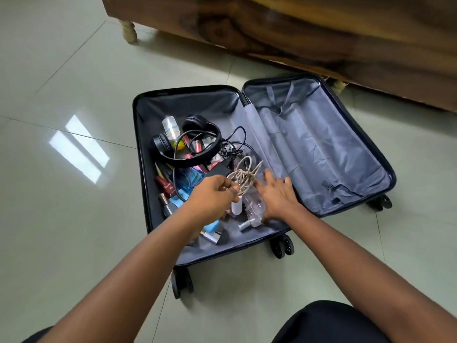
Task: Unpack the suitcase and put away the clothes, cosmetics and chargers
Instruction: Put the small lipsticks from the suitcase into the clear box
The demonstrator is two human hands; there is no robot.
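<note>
The beige cable (243, 175) lay bunched in the suitcase's (188, 100) left half, pinched at its near end by the left hand (215, 194). The right hand (277, 194), grip spread, was just beside it.

Both forearms are bare, with no sleeves, watch or rings showing on the left hand (212, 194) or the right hand (278, 194). Dark, plain trousers (329, 323) cover the knees at the bottom edge.
</note>
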